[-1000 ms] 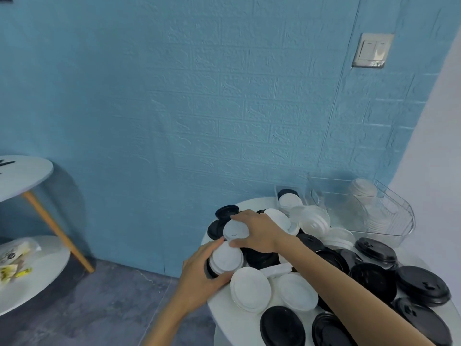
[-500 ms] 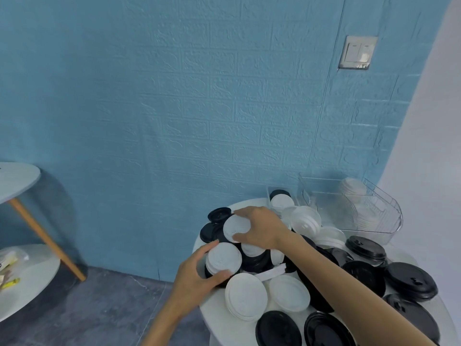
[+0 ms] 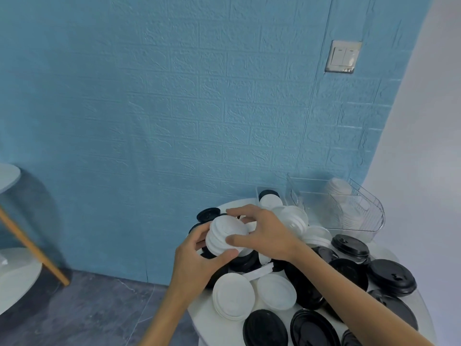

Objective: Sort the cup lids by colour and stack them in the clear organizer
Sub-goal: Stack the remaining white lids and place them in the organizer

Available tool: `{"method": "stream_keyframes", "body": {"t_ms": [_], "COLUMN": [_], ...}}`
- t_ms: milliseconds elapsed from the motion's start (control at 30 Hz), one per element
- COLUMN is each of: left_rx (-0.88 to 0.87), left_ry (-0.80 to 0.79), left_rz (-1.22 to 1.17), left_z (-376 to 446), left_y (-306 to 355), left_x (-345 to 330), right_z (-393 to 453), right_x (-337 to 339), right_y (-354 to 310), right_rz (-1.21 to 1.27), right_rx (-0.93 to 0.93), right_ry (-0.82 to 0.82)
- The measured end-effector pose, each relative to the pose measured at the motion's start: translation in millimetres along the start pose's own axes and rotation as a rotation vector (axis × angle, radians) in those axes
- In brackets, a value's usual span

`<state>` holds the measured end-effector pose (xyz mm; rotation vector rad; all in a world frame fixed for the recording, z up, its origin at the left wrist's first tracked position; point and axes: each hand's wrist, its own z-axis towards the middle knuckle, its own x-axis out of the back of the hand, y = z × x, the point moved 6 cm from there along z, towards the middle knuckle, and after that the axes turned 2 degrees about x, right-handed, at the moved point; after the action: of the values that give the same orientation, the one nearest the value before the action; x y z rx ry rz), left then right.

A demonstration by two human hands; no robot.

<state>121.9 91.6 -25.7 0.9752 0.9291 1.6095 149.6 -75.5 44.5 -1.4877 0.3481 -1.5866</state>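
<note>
I'm seeing both hands holding a small stack of white lids (image 3: 225, 234) above the table (image 3: 212, 323): the left hand (image 3: 197, 264) is cupping it from below, fingers curled round its edge, while the right hand (image 3: 265, 234) is pinching its top lid. Loose black lids (image 3: 349, 270) are lying around, and the organizer (image 3: 359, 211) is sitting behind by the wall.

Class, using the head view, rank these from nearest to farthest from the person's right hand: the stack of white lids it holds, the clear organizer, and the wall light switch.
Measured from the right hand:
1. Stack of white lids: gripped by it, and by the left hand too, above the table's left side.
2. Clear organizer: at the table's back right.
3. Light switch: high on the blue wall, upper right.
</note>
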Motion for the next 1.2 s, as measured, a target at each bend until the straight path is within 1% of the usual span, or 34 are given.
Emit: {"method": "stream_keyframes", "body": {"t_ms": [100,267,400,467,567,733,833,933,1033,1100,1133,1200], "left_rx": [0.006,0.017,-0.017,-0.042,-0.068,-0.094,-0.085,-0.116,-0.117,-0.068,-0.041,-0.002], "left_ry": [0.021,0.018,-0.026,-0.044,-0.048,-0.183,-0.159,-0.128,-0.114,-0.075,-0.045,-0.003], "left_rz": [-0.036,-0.03,0.001,0.004,-0.004,-0.046,-0.045,0.017,0.032,0.018,0.021,0.034], "left_z": [-2.0,-6.9,-7.8,-8.0,-8.2,-8.5,-6.3,-5.0,-3.5,-1.6,-0.6,0.5], "left_y": [2.2,-2.4,1.3,6.2,12.2,24.4,27.9,29.2,23.4,14.7,9.3,-1.3], "left_x": [-6.6,-13.2,-22.1,-27.4,-30.1,-33.3,-30.9,-27.2,-20.5,-12.3,-7.2,1.8], "right_z": [-2.9,-11.1,-17.8,-21.4,-23.0,-18.1,-15.2,-15.2,-14.7,-6.8,-0.4,13.3], "right_x": [3.6,4.2,1.9,-2.4,-8.5,-12.3,-18.7,-24.7,-19.2,-5.4,5.2,23.6], "right_y": [-0.7,3.6,6.2,1.8,-2.9,-1.5,-1.0,0.1,1.9,10.1,16.6,30.1], "right_rz": [0.013,0.084,0.303,0.42,0.52,0.746,0.832,0.864,0.767,0.607,0.432,-0.032], "right_rx": [-0.037,-0.121,-0.195,-0.191,-0.184,-0.219,-0.243,-0.278,-0.267,-0.242,-0.219,-0.152], "right_ry": [-0.02,-0.067,-0.147,-0.178,-0.213,-0.269,-0.294,-0.289,-0.31,-0.262,-0.189,-0.037]}}
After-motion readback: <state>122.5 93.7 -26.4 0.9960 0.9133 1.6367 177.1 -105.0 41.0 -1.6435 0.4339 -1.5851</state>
